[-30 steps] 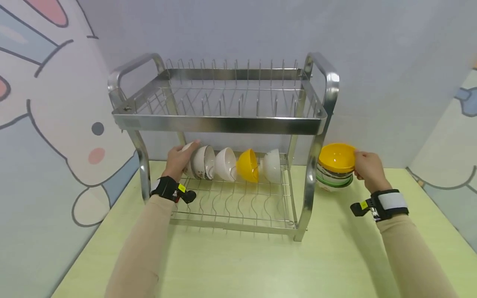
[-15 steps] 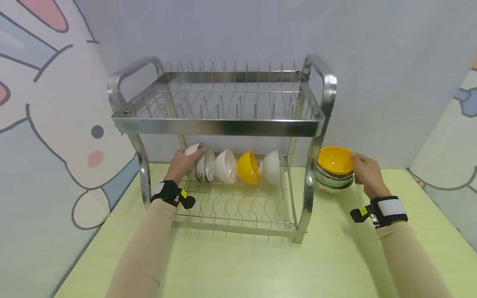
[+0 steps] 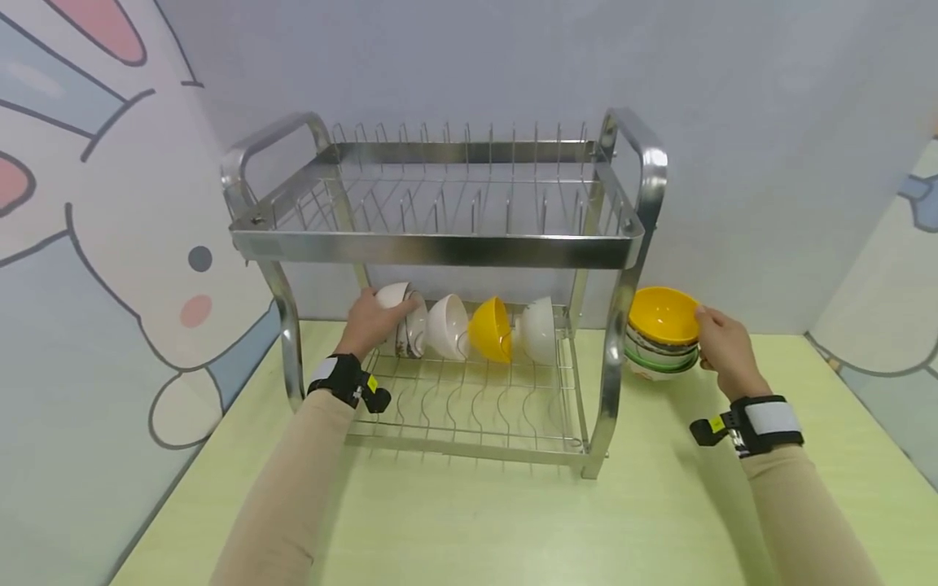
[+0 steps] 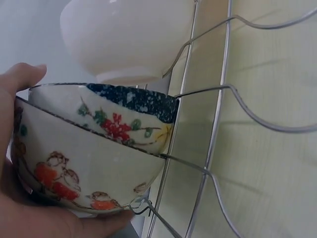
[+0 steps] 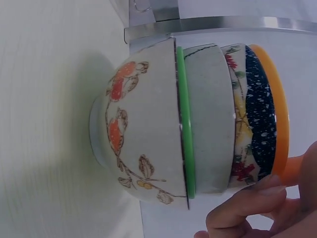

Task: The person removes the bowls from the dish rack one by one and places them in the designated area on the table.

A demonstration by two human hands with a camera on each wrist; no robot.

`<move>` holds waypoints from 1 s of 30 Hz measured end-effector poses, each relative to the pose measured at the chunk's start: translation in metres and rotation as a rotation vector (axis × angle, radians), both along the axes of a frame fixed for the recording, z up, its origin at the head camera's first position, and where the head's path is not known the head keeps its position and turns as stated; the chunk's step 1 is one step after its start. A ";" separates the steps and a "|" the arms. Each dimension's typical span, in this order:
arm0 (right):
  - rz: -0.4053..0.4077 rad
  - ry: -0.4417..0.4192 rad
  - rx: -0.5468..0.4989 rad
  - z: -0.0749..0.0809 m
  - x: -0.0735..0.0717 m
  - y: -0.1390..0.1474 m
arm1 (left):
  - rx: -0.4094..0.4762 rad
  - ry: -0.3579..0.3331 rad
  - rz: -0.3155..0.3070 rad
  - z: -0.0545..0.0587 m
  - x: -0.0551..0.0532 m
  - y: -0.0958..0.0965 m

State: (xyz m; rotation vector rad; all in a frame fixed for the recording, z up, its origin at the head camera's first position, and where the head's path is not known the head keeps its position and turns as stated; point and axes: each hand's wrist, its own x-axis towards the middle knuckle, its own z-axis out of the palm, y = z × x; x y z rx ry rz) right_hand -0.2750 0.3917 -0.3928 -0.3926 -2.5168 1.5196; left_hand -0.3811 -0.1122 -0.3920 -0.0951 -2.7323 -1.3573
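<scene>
- Pale green tabletop [image 3: 469, 521] is running back to a pale wall [image 3: 469, 65] on the far side.
- From the left wrist, a bird-patterned bowl [image 4: 84, 163] is showing its painted side and leaning against a flowered bowl [image 4: 121, 121]; the head view is mostly hiding these patterns.
- From the right wrist, the stack is revealing its layers: a bottom bowl [image 5: 146, 124] with birds, a green rim [image 5: 186, 129], a whitish bowl [image 5: 212, 119] and a blue-banded bowl [image 5: 260, 114].
- Left hand [image 3: 370, 325] is gripping the bird-patterned bowl, its digits curling round opposite sides, at the left end of the lower tier.
- Right hand [image 3: 725, 346] is pinching the right rim of the top yellow bowl [image 3: 663, 316], its other fingers curling, right of the rack.
- Steel rack [image 3: 436, 248] with 2 tiers is standing on the tabletop; rightward along its lower tier, a white bowl [image 3: 445, 327], a racked yellow bowl [image 3: 488, 330] and a 2nd white bowl [image 3: 538, 330] are resting on edge.
- Cartoon rabbit [image 3: 146, 203] is decorating the left wall.
</scene>
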 end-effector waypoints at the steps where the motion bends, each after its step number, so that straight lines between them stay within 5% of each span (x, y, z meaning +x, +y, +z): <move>1: -0.002 0.003 0.000 0.001 0.001 0.000 | -0.003 -0.004 0.001 0.000 0.000 0.000; 12: -0.128 0.171 0.073 0.023 0.033 -0.006 | 0.017 -0.046 -0.004 0.005 -0.002 0.004; 19: -0.059 0.232 0.115 0.045 0.047 -0.023 | 0.013 -0.028 0.012 0.005 -0.004 0.012; 30: 0.029 0.280 0.156 0.073 0.071 -0.058 | 0.057 0.035 0.070 0.005 0.012 0.014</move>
